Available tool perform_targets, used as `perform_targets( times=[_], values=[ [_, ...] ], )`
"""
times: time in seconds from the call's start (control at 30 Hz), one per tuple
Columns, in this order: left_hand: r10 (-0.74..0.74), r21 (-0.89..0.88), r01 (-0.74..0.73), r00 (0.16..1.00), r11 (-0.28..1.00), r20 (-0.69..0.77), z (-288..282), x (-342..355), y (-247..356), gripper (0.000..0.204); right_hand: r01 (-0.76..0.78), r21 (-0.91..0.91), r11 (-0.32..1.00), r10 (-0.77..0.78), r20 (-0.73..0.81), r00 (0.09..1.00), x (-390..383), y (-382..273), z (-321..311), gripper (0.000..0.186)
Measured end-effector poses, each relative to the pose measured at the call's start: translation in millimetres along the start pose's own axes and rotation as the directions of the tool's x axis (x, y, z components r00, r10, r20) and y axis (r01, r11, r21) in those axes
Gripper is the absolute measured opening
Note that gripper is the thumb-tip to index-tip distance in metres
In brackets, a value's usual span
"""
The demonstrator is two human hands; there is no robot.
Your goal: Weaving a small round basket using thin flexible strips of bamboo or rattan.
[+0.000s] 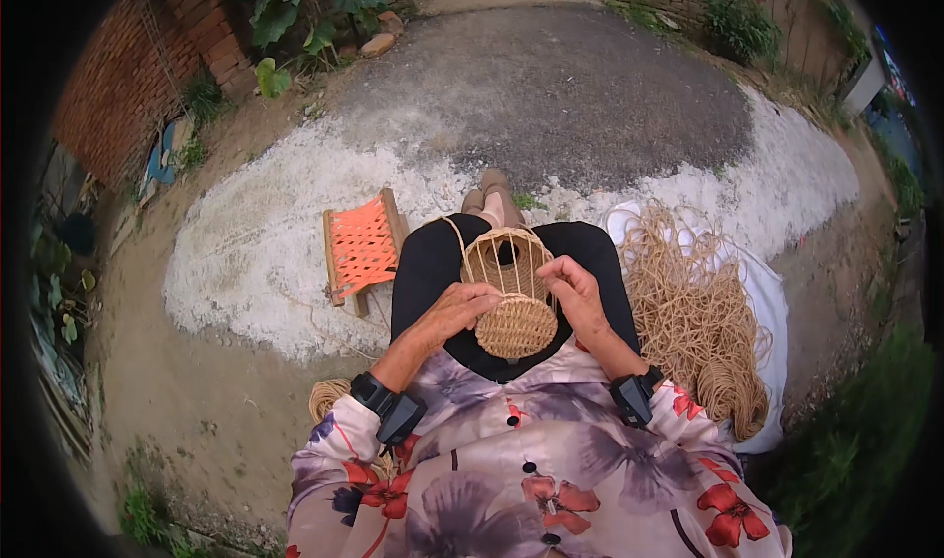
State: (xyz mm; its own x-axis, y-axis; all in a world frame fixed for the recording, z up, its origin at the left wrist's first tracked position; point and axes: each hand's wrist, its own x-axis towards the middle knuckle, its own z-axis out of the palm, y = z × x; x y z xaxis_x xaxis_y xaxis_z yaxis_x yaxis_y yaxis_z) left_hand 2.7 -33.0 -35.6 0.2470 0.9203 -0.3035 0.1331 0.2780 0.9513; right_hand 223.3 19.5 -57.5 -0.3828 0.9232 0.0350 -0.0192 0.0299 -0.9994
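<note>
In my lap lies a woven straw basket (482, 258) with open vertical cords along its upper side and a tightly woven oval end (516, 327) toward me. My left hand (454, 310) holds the basket at the oval end's upper left edge, fingers bent onto it. My right hand (572, 293) is at the basket's right side, thumb and forefinger closed near the cords; what exactly they pinch is too small to make out. A thin straw cord loops past the basket's upper left onto my dark-trousered leg.
A wooden stool (359, 245) with orange webbing stands left of me. A heap of straw cord (688, 312) lies on a white cloth (762, 332) at right, another coil (326, 398) at lower left. Brick walls (123, 96), plants (742, 32) and gravel surround the yard.
</note>
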Motion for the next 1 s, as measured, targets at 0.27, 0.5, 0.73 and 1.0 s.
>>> perform_targets(
  times=[0.27,0.5,0.73,1.0],
  values=[
    [0.292,0.461,-0.157,0.926,0.874,-0.239,-26.9,-5.3,18.2,0.011,0.475,-0.529,0.703,-0.348,0.327,0.879,-12.7,-29.4,20.0,0.038],
    [0.59,0.574,-0.423,0.797,0.701,-0.132,-8.4,49.9,3.1,0.016,0.539,-0.703,0.464,-0.288,0.456,0.842,-11.9,-37.6,29.6,0.03],
    [0.345,0.583,-0.116,0.89,0.804,-0.299,-10.1,34.6,9.3,0.039,0.496,-0.59,0.637,-0.237,0.462,0.855,-1.6,-35.3,18.0,0.027],
    [0.09,0.387,-0.079,0.996,0.919,-0.009,-7.9,38.5,16.8,0.058,0.422,-0.596,0.683,-0.196,0.407,0.892,-3.2,-30.2,19.2,0.027]
  ],
)
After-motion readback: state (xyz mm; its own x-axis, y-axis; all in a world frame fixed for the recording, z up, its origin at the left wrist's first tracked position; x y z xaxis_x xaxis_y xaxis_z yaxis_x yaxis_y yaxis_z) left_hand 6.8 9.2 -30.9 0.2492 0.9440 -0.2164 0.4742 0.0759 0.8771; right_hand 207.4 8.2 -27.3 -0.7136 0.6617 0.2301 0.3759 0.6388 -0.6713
